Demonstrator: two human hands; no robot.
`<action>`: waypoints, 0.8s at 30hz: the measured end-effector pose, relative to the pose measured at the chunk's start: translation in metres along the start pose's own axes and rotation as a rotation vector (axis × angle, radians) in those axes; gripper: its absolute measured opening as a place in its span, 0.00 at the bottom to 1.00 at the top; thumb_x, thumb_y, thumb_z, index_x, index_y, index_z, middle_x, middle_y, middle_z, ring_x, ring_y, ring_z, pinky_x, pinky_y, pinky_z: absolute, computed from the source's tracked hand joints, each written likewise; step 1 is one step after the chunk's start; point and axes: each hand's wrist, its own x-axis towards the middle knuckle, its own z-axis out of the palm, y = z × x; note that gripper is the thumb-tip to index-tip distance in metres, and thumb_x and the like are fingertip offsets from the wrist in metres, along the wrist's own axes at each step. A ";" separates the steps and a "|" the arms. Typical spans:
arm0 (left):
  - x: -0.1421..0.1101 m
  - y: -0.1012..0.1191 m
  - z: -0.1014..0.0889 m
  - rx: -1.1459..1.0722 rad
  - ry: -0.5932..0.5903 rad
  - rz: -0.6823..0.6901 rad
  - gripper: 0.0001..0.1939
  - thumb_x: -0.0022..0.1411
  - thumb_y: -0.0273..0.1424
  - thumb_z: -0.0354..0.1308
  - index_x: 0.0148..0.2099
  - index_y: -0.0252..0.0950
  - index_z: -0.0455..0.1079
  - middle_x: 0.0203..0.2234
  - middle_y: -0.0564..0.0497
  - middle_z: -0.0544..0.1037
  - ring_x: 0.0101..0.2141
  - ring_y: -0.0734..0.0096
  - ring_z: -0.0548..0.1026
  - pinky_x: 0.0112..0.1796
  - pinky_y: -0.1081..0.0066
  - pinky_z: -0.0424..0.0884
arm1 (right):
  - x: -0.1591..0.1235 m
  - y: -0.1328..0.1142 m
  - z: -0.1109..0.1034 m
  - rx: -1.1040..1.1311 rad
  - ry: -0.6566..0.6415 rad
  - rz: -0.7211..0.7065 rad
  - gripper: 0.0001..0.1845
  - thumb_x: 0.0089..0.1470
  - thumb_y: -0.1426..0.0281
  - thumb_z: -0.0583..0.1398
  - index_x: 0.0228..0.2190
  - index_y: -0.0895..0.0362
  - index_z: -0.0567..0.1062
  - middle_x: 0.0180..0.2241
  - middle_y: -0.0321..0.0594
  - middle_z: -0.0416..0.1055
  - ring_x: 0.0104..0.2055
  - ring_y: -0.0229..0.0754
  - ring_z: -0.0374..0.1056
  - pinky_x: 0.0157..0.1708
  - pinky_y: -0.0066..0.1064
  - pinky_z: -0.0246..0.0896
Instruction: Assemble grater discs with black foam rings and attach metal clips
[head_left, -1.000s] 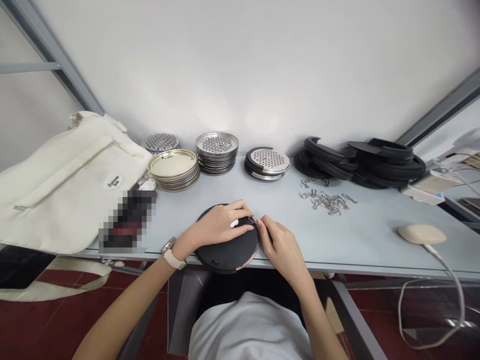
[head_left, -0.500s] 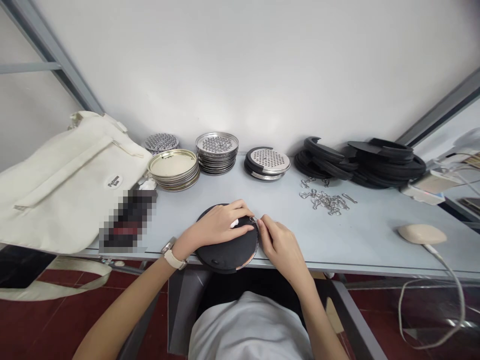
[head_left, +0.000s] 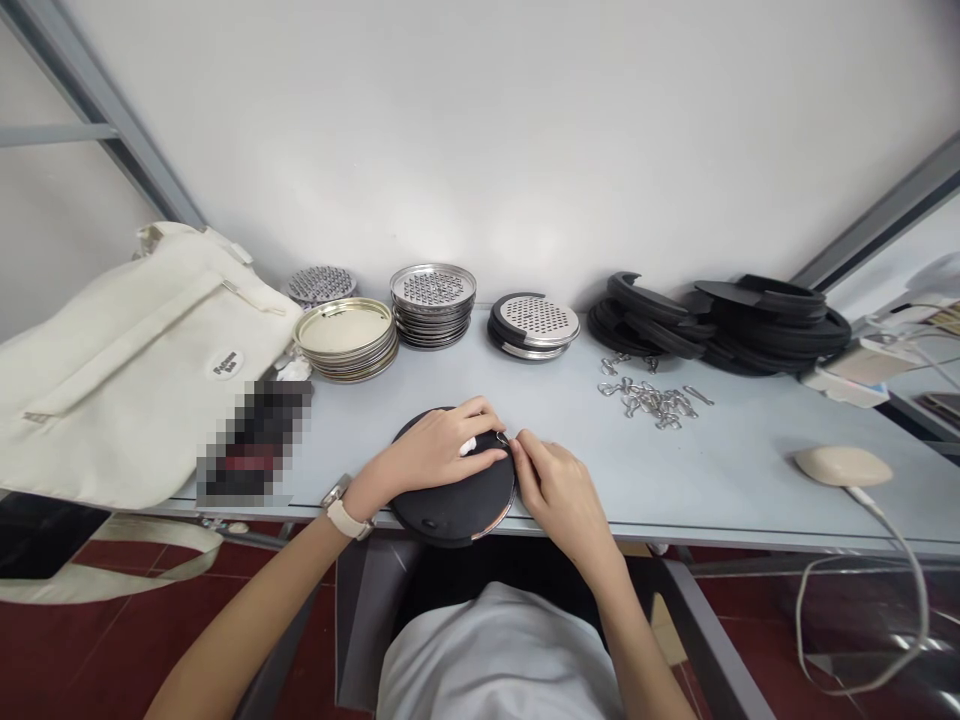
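Left hand (head_left: 442, 450) spread over the black disc (head_left: 465, 507) at the desk's (head_left: 570, 410) front edge, and the right hand (head_left: 559, 485) pinches a wire clip (head_left: 502, 437) at the disc's rim! Loose clips (head_left: 658, 403) lie beyond, off to the right.

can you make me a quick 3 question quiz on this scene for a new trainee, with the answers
1. Multiple choice. The left hand rests on:
A) the cream bag
B) the black disc
C) the gold-rimmed stack
2. True or false: the loose metal clips lie to the left of the black disc.
3. Fill the gap: the pale watch strap is worn on the ____ wrist.

Key:
1. B
2. False; they lie to the right of it, in front of the black pieces.
3. left
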 end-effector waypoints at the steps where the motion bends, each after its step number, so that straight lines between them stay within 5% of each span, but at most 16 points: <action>1: 0.000 0.000 0.000 -0.002 0.001 0.000 0.13 0.66 0.36 0.51 0.50 0.39 0.67 0.43 0.49 0.70 0.38 0.70 0.73 0.42 0.70 0.68 | 0.000 0.000 0.000 -0.002 0.002 -0.001 0.14 0.66 0.67 0.45 0.30 0.55 0.64 0.22 0.36 0.65 0.25 0.40 0.61 0.27 0.28 0.49; 24: 0.000 0.000 0.000 0.001 0.006 0.009 0.13 0.66 0.36 0.50 0.50 0.39 0.67 0.42 0.49 0.70 0.38 0.70 0.73 0.41 0.70 0.68 | 0.000 0.000 0.000 0.003 0.029 0.001 0.15 0.65 0.66 0.45 0.28 0.54 0.62 0.21 0.36 0.66 0.24 0.40 0.61 0.26 0.29 0.48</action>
